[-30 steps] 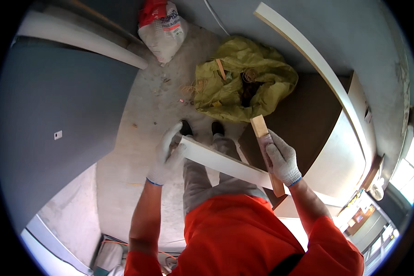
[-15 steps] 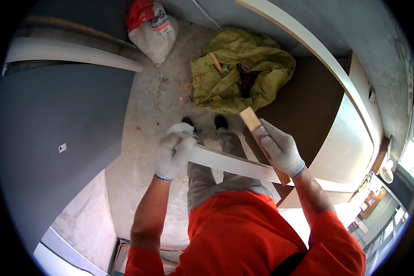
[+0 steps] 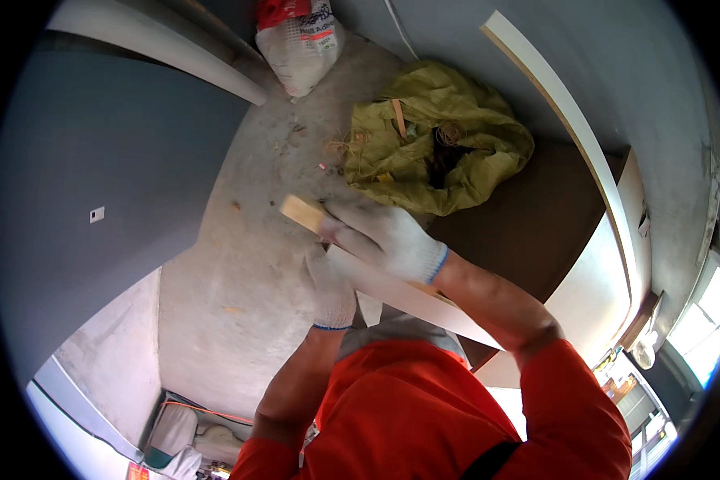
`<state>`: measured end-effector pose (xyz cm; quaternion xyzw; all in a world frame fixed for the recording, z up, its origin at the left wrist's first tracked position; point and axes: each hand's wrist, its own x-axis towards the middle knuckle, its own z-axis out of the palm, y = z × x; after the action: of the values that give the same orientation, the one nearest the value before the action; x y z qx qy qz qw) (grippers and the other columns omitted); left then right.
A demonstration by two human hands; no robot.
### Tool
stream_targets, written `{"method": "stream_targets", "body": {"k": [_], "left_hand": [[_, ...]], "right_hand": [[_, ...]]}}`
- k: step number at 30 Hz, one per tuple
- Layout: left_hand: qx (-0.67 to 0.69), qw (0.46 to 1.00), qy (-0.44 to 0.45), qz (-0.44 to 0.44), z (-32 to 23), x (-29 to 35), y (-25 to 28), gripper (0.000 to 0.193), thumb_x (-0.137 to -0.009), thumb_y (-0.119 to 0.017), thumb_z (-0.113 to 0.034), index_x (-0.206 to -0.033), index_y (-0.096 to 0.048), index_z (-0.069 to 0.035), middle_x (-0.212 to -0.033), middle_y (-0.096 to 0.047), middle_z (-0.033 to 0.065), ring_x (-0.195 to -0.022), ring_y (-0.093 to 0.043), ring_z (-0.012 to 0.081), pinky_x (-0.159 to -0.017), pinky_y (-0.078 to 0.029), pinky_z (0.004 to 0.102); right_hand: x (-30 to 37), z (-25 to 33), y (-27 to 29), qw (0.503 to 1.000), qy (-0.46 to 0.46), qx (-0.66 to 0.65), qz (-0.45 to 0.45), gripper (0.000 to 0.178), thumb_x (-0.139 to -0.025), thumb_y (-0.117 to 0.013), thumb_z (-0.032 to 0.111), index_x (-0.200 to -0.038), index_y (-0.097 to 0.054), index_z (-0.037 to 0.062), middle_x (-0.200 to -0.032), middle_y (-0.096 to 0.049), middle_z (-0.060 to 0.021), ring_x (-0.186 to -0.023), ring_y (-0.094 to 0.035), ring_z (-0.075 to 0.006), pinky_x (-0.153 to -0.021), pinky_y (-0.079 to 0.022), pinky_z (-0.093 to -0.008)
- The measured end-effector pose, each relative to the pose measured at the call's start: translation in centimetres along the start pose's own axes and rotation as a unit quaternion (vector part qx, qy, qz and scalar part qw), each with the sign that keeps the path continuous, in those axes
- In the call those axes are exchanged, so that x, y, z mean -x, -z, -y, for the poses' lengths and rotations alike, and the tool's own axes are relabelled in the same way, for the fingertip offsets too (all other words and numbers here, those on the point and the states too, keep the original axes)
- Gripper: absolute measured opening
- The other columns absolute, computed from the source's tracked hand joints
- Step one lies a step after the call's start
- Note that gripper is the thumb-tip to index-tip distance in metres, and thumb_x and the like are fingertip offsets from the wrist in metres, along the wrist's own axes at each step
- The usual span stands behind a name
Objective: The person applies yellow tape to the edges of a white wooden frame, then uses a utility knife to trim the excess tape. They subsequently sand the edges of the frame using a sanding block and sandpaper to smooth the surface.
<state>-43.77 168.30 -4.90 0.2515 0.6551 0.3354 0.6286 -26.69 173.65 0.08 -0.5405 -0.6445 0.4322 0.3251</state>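
A narrow white board [image 3: 412, 290] runs slantwise in front of my body, from my hands down to the right. My left hand [image 3: 330, 290], in a white knitted glove, is closed at the board's near-left end; its fingers are partly blurred. In my right hand [image 3: 392, 238], also gloved, is a flat wooden bar [image 3: 302, 212] with a pale tan end and a darker, purplish middle. Its exact kind I cannot make out. The bar's pale end juts out past the board's end, and the right hand lies over the board's upper edge.
An olive woven sack [image 3: 488, 164], lying open, holds string and scraps. Beyond it leans a long curved-looking white strip [image 3: 568, 108]. A white and red bag [image 3: 300, 56] stands at the back. A dark grey panel [image 3: 112, 160] is on the left, a brown panel [image 3: 528, 208] on the right.
My right hand has swung left along the board with the wooden bar, toward the board's end. My left hand has moved a little right and down. The view has shifted slightly.
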Motion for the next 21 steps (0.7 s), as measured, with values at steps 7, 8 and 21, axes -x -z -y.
{"method": "stream_targets", "body": {"k": [7, 8, 21], "left_hand": [[-0.113, 0.985, -0.121, -0.046, 1.4, 0.0, -0.8, 0.032, -0.112, -0.04, -0.023, -0.109, -0.062, 0.0, -0.1, -0.06, 0.0033, -0.092, -0.056, 0.0134, -0.086, -0.047, 0.0285], [-0.078, 0.99, -0.114, -0.041, 1.8, -0.2, -0.9, 0.031, -0.112, -0.039, -0.022, -0.108, -0.062, -0.001, -0.099, -0.059, 0.0035, -0.09, -0.054, 0.0131, -0.085, -0.046, 0.0285], [0.001, 0.991, -0.131, -0.038, 0.5, 0.5, -2.5, 0.037, -0.111, -0.043, -0.021, -0.082, -0.052, -0.001, -0.076, -0.05, 0.0012, -0.075, -0.042, 0.0112, -0.066, -0.042, 0.0313]], "right_hand": [[5.0, -1.6, 0.5, 0.999, 0.017, 0.039, -0.002, 0.017, -0.096, -0.063, 0.01, -0.103, -0.063, -0.0047, -0.106, -0.066, -0.024, -0.086, -0.068, -0.0406, -0.073, -0.055, -0.0445], [5.1, -1.2, 0.9, 0.999, -0.024, 0.021, 0.016, 0.018, -0.096, -0.063, 0.01, -0.106, -0.063, -0.0056, -0.112, -0.067, -0.0254, -0.088, -0.068, -0.0409, -0.075, -0.055, -0.044], [2.4, -0.4, 0.8, 0.999, 0.004, 0.036, 0.04, 0.027, -0.094, -0.062, 0.001, -0.119, -0.064, -0.0079, -0.117, -0.068, -0.0268, -0.089, -0.07, -0.04, -0.079, -0.058, -0.0413]]}}
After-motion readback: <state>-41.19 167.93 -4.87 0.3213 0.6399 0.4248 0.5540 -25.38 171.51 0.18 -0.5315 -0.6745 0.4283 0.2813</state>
